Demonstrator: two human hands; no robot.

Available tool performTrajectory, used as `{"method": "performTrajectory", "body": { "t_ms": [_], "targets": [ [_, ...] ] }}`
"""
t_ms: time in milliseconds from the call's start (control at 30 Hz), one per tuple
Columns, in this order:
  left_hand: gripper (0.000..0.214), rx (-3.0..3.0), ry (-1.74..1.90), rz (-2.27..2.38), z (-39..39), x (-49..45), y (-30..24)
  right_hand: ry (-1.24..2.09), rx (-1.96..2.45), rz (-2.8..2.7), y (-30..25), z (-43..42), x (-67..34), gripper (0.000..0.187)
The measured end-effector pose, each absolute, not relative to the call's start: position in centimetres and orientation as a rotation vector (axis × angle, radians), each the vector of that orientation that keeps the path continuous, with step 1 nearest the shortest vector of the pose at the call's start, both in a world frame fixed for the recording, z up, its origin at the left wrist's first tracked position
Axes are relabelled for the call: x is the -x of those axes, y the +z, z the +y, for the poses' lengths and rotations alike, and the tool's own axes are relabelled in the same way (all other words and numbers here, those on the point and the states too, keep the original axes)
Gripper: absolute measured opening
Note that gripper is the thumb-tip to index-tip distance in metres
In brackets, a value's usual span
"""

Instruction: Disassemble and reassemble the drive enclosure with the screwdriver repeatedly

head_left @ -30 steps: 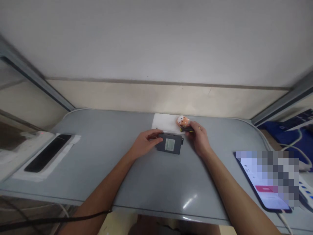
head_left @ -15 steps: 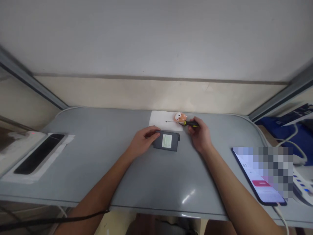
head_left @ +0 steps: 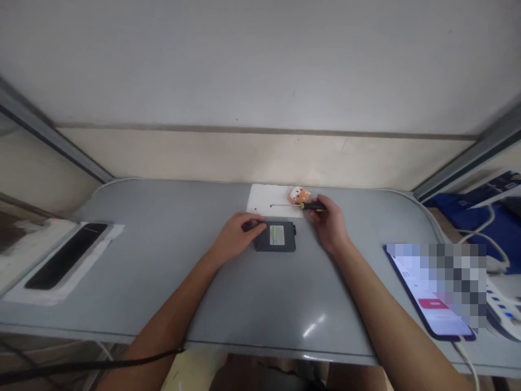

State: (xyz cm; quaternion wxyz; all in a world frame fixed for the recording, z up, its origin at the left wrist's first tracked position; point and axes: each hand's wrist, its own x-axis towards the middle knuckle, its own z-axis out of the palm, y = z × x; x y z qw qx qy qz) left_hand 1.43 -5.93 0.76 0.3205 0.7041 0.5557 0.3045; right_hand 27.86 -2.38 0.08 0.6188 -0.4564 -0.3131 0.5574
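Observation:
A flat dark box with a pale label (head_left: 277,235) lies on the grey table. My left hand (head_left: 238,236) grips its left edge between thumb and fingers. In my right hand (head_left: 331,222) is a screwdriver (head_left: 311,206) with a black and yellow handle, its thin shaft pointing left over a white sheet of paper (head_left: 264,194). A tiny dark piece sits at the screwdriver's tip, too small to make out. Another small dark speck (head_left: 255,209) rests on the paper. Just behind the screwdriver is an orange and white animal figurine (head_left: 299,194), at the paper's right edge.
To the right, a lit phone (head_left: 431,293) with a cable lies beside a white power strip (head_left: 504,312). A black slab-like object (head_left: 67,255) is on the left. A wall panel (head_left: 260,155) closes off the back of the table. A dark cord (head_left: 122,365) crosses the lower left.
The screwdriver's tip has shifted slightly left and down over the paper. The dark box has tipped a little in my left hand and its label shows less glare.

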Motion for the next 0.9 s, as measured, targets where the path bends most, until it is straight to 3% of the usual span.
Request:
{"method": "performTrajectory", "body": {
  "t_ms": [167,300,433,633,900],
  "targets": [
    [0.080,-2.028,0.554,1.238,-6.2,0.0,2.0,1.349,1.000,-0.548,0.4,-2.4,-27.8,0.029],
    [0.064,-2.062,0.527,1.167,-6.3,0.1,2.6,1.350,0.982,-0.521,0.5,-2.3,-27.8,0.028],
    [0.065,-1.985,0.568,1.270,-6.5,-0.3,2.9,1.352,0.992,-0.525,0.5,-2.3,-27.8,0.029],
    [0.035,-1.936,0.708,1.265,-6.6,-0.9,2.5,1.348,1.000,-0.538,0.4,-2.5,-27.8,0.026],
    [0.051,-1.952,0.802,1.358,-6.4,-1.8,1.8,1.322,1.040,-0.666,-0.1,-2.3,-28.1,0.031]
  ]
}}
